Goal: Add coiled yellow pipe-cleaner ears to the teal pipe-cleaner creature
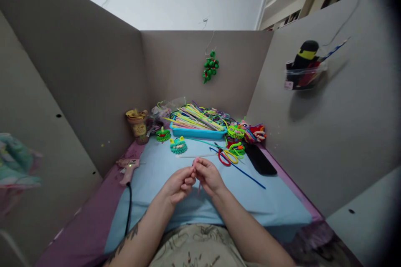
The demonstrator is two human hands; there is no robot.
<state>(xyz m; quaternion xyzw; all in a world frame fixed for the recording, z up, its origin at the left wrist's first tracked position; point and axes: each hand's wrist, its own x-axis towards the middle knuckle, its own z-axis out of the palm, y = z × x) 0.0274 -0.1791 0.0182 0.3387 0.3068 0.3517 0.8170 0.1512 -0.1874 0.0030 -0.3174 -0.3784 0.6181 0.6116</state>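
Note:
My left hand (180,184) and my right hand (209,175) meet over the blue cloth, fingertips pinched together. Between them is a pink pipe cleaner (199,188), one end hanging below my right fingers; most of it is hidden by the fingers. Just beyond the hands lie a pale pipe cleaner (196,156), a blue pipe cleaner (250,179) and scissors (224,157) with red and yellow handles. A teal fuzzy animal figure (178,146) and a green fuzzy figure (163,134) sit farther back on the left.
A blue tray (199,134) heaped with colourful pipe cleaners stands at the back. At left are a pink glue gun (129,170) with a lit green light and a brown cup (138,126). A black phone (260,159) lies right. Grey panels (200,50) enclose three sides.

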